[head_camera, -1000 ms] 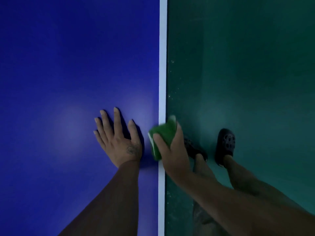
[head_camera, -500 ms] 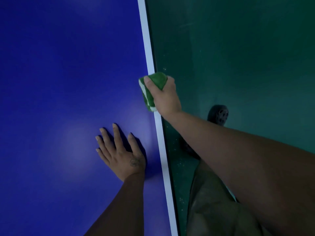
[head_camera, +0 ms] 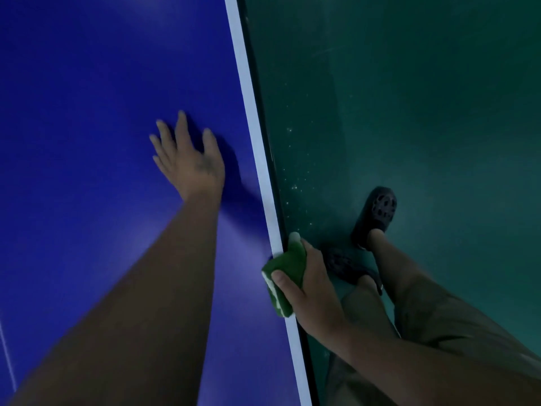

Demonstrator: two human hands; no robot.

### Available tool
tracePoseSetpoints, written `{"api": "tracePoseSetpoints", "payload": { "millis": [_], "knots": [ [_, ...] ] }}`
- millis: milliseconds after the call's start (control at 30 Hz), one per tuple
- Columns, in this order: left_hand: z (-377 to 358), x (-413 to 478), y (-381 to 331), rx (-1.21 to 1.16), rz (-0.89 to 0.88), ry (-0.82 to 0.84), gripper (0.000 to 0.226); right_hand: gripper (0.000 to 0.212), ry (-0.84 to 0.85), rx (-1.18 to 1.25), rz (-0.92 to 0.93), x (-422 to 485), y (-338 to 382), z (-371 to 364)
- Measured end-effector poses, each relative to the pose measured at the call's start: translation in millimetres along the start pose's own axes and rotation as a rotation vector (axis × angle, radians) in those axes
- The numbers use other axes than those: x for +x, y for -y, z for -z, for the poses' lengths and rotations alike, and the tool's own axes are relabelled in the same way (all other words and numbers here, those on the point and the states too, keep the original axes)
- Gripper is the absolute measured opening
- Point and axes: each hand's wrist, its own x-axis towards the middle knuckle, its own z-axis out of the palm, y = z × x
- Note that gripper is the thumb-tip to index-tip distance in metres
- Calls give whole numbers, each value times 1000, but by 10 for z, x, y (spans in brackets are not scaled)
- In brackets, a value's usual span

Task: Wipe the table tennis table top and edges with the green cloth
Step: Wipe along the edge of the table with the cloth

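1. Dim room: a blue tabletop (head_camera: 87, 112) fills my view from 7 to 12 o'clock. Its white edge stripe (head_camera: 248, 98) runs from 12 o'clock down to 6 o'clock. Dark green floor (head_camera: 424, 112) lies on the 3 o'clock side, where I see a dark clog (head_camera: 377, 212).
2. The green cloth (head_camera: 288, 271), folded into a thick pad, sits at 6 o'clock. It is wrapped over the tabletop's edge and touches the white stripe.
3. I judge the step in hand to be wiping the edge. To do it well, I would keep the pad folded over the lip so that stripe and side face are covered together. I would press evenly and slide in one straight line toward 12 o'clock, never letting the pad slip off toward the floor.
4. The right hand (head_camera: 313, 288) grips the cloth. Its fingers (head_camera: 282, 279) are clamped on the pad, thumb on top. I cannot see those on the far side.
5. The left hand (head_camera: 190, 165) lies flat at 10 o'clock, near the stripe but apart from it. Its fingers are straight and spread, holding nothing, resting on the blue surface as a brace.
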Motion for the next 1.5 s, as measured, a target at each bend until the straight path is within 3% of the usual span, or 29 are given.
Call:
{"api": "tracePoseSetpoints", "payload": {
  "millis": [100,200,267,367,567,667,800,1000,1100,1200,1333,1500],
  "knots": [
    [-72,659,-294,78,-4,42,65,68,14,-11,16,-4,-11,-5],
    [-179,865,-389,120,13,-44,66,95,33,28,-53,13,4,-44],
    [-245,847,-371,143,5,-116,69,100,29,21,-77,63,59,-30],
    [-289,854,-355,149,2,-170,70,98,12,40,-106,244,260,-35],
    [-292,867,-388,168,10,-166,69,92,-146,341,-147,1262,1172,-120],
    [-291,893,-404,176,13,-161,68,96,-186,311,-75,2003,1660,-44],
    [-294,886,-422,183,8,-179,66,84,-207,263,8,2689,2137,43],
    [-290,883,-426,189,19,-157,65,106,-52,172,-43,2111,1693,117],
    [-305,891,-425,187,6,-180,63,102,65,76,-91,1449,1251,151],
    [-308,892,-413,192,5,-182,62,104,43,58,-148,1212,1149,126],
    [-315,892,-415,193,8,-179,63,100,-42,147,-181,1679,1551,38],
    [-303,890,-431,183,6,-187,63,83,-91,138,-76,2758,2333,160]
  ]
}}
